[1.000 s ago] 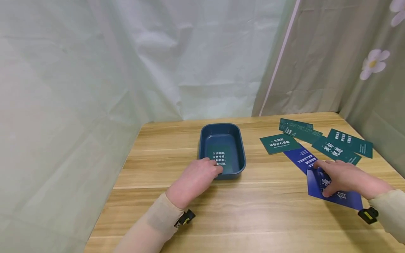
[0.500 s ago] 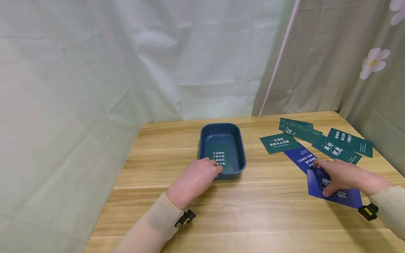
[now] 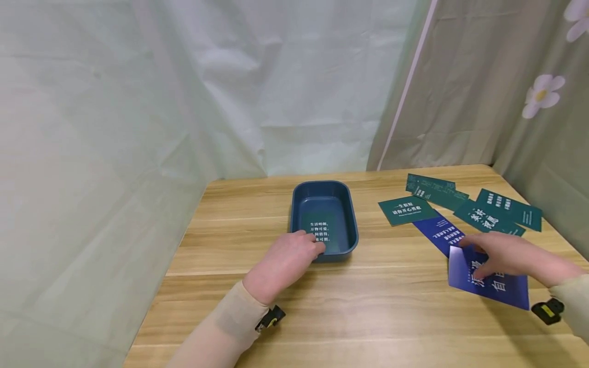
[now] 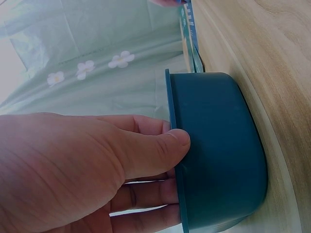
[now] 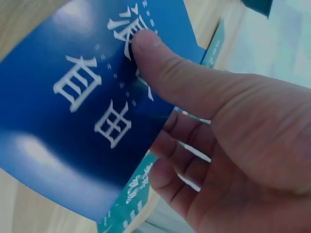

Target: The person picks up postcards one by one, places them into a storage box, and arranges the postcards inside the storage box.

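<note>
On my head feed, going left to right, one pale sleeve (image 3: 230, 317) comes in first, with one of two black devices (image 3: 270, 318) at its cuff, and leads up to the left hand (image 3: 282, 263). I have that hand closed narrow on the one tray (image 3: 340, 256), at its 7 o'clock corner; the left wrist feed shows me the thumb against the outer wall and fingers over the rim. One green card (image 3: 319, 230) lies inside, towards 6 o'clock.

From the tray's 3 o'clock outward I count seven more cards at the bench (image 3: 391, 317): five green, two blue. Leftmost is a lone green one (image 3: 407, 209). At 2 o'clock from it, two dark green cards (image 3: 440, 197) overlap; at 4 o'clock, one flat blue card (image 3: 434, 229) meets its edge.

Further along at 4 o'clock is the second blue card (image 3: 499, 292), pinched in the right hand (image 3: 513, 255), thumb on its printed face and fingers behind. I cannot tell whether its lower edge touches the bench. At that hand's 12 o'clock, the last two green cards (image 3: 520, 209) overlap. The curtain (image 3: 501, 102) shows two flowers (image 3: 543, 96) at 1 o'clock, one cut off.
</note>
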`<control>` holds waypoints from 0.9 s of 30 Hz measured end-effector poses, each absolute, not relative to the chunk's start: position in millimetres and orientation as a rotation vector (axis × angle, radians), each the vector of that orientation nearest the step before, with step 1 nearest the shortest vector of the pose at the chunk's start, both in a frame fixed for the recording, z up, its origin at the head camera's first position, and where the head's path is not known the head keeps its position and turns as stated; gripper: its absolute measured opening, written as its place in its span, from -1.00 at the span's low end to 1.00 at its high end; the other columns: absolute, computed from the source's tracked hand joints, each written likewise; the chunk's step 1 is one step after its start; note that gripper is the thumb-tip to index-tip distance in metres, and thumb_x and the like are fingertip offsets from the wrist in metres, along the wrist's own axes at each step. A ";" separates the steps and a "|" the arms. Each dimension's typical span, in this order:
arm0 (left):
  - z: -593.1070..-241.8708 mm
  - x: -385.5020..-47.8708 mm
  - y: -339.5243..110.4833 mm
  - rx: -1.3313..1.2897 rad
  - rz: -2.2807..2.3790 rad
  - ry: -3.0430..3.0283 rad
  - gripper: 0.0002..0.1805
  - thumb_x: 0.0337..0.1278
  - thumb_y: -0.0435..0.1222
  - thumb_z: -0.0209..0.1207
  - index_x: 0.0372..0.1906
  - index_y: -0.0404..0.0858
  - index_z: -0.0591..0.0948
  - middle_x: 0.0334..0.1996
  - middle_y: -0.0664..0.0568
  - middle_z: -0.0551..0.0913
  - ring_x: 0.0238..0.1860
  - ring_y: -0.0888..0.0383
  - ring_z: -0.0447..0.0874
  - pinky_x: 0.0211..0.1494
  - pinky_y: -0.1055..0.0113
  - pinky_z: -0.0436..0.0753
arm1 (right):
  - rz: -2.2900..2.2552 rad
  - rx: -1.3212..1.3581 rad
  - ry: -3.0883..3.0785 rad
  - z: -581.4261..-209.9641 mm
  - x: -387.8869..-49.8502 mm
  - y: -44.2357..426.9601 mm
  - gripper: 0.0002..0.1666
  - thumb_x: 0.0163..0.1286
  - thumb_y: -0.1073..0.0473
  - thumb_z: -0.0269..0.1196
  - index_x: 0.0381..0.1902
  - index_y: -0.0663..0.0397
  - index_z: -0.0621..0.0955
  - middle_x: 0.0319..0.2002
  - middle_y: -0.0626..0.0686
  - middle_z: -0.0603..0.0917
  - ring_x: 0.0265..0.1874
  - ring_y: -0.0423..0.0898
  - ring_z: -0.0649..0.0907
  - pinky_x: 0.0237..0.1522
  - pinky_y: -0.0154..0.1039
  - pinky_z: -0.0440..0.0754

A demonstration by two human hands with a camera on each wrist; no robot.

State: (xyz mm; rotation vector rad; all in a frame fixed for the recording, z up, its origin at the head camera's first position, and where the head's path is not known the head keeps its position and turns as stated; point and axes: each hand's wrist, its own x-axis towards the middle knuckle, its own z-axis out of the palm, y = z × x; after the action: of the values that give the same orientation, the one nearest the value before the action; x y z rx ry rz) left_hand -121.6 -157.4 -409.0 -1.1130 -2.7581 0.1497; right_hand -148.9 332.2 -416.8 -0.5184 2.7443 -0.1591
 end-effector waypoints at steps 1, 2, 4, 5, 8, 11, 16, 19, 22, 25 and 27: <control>-409.2 -121.7 -157.4 -1.112 0.150 -2.759 -0.81 0.42 -0.40 0.44 -0.03 -0.05 0.87 -0.19 0.07 0.83 -0.26 0.12 0.71 -0.14 0.27 0.76 | -0.165 -0.513 2.740 -415.0 -149.1 331.9 -0.15 0.10 -0.02 0.75 0.26 0.25 0.69 -0.02 0.26 0.78 -0.04 0.29 0.76 0.01 0.38 0.73; -409.1 -121.6 -157.5 -1.111 0.150 -2.759 -0.81 0.42 -0.40 0.44 -0.03 -0.05 0.87 -0.18 0.07 0.83 -0.25 0.12 0.71 -0.13 0.27 0.77 | -0.174 -0.519 2.735 -413.3 -149.5 331.8 -0.18 0.14 0.00 0.74 0.26 0.25 0.69 -0.08 0.19 0.77 -0.11 0.22 0.75 -0.05 0.29 0.75; -409.2 -121.6 -157.6 -1.108 0.153 -2.760 -0.80 0.43 -0.40 0.44 -0.03 -0.05 0.87 -0.18 0.07 0.83 -0.25 0.12 0.72 -0.12 0.27 0.77 | -0.183 -0.537 2.733 -409.1 -150.2 330.9 -0.25 0.18 0.04 0.71 0.24 0.25 0.71 -0.18 0.06 0.72 -0.22 0.08 0.69 -0.16 0.08 0.73; -409.3 -121.5 -157.6 -1.108 0.156 -2.759 -0.80 0.43 -0.40 0.44 -0.03 -0.04 0.87 -0.18 0.07 0.83 -0.25 0.12 0.72 -0.12 0.27 0.77 | -0.189 -0.544 2.733 -406.8 -150.4 330.4 -0.28 0.20 0.05 0.70 0.23 0.25 0.72 -0.22 0.00 0.67 -0.25 0.02 0.64 -0.20 -0.01 0.68; -409.1 -121.1 -157.7 -1.106 0.162 -2.758 -0.81 0.44 -0.39 0.43 -0.03 -0.04 0.87 -0.18 0.07 0.84 -0.24 0.12 0.72 -0.11 0.27 0.78 | -0.200 -0.573 2.723 -399.0 -151.3 328.2 -0.31 0.22 0.09 0.69 0.23 0.29 0.72 -0.26 -0.07 0.62 -0.28 -0.05 0.57 -0.24 -0.11 0.61; -409.1 -121.3 -157.7 -1.109 0.170 -2.756 -0.80 0.44 -0.39 0.42 -0.02 -0.04 0.87 -0.18 0.07 0.84 -0.23 0.12 0.73 -0.10 0.26 0.78 | -0.209 -0.587 2.714 -391.1 -151.5 324.6 -0.29 0.23 0.12 0.68 0.25 0.35 0.71 -0.15 0.04 0.76 -0.20 0.03 0.70 -0.15 0.02 0.78; -409.8 -121.8 -157.8 -1.106 0.169 -2.755 -0.80 0.44 -0.40 0.42 -0.01 -0.04 0.87 -0.18 0.07 0.84 -0.24 0.11 0.73 -0.10 0.25 0.78 | -0.206 -0.608 2.722 -381.7 -151.0 316.6 -0.25 0.27 0.18 0.65 0.33 0.38 0.64 0.06 0.35 0.79 0.02 0.33 0.79 0.04 0.30 0.77; -410.0 -121.8 -157.7 -1.102 0.161 -2.751 -0.80 0.44 -0.39 0.42 -0.02 -0.04 0.87 -0.18 0.07 0.84 -0.24 0.12 0.73 -0.11 0.26 0.77 | -0.225 -0.644 2.740 -379.1 -150.1 311.8 -0.22 0.29 0.23 0.63 0.41 0.32 0.60 0.13 0.41 0.76 0.11 0.41 0.76 0.08 0.35 0.74; -410.4 -121.7 -157.3 -1.103 0.162 -2.747 -0.80 0.44 -0.40 0.42 -0.02 -0.03 0.87 -0.17 0.07 0.84 -0.24 0.12 0.73 -0.11 0.25 0.78 | -0.263 -0.670 2.763 -377.4 -149.1 307.0 -0.17 0.35 0.28 0.58 0.52 0.23 0.51 0.23 0.46 0.70 0.17 0.44 0.73 0.10 0.35 0.73; -410.5 -121.7 -156.9 -1.106 0.169 -2.749 -0.78 0.44 -0.41 0.41 -0.01 -0.03 0.87 -0.16 0.07 0.84 -0.22 0.11 0.74 -0.10 0.25 0.78 | -0.319 -0.695 2.785 -374.8 -149.7 301.9 -0.03 0.39 0.33 0.54 0.65 0.14 0.35 0.36 0.52 0.59 0.21 0.46 0.70 0.02 0.25 0.79; -410.3 -121.7 -156.7 -1.106 0.173 -2.748 -0.78 0.44 -0.41 0.42 -0.01 -0.03 0.87 -0.16 0.07 0.84 -0.22 0.11 0.74 -0.10 0.25 0.78 | -0.351 -0.709 2.796 -372.3 -151.4 298.2 0.06 0.39 0.36 0.52 0.71 0.09 0.24 0.42 0.55 0.51 0.20 0.44 0.71 -0.08 0.14 0.83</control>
State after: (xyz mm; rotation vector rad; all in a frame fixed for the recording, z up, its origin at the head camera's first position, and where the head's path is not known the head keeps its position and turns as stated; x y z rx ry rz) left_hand -121.7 -156.7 -410.3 -1.1056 -2.7485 0.1735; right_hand -151.4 298.2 -372.3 -0.7086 2.7963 -0.3505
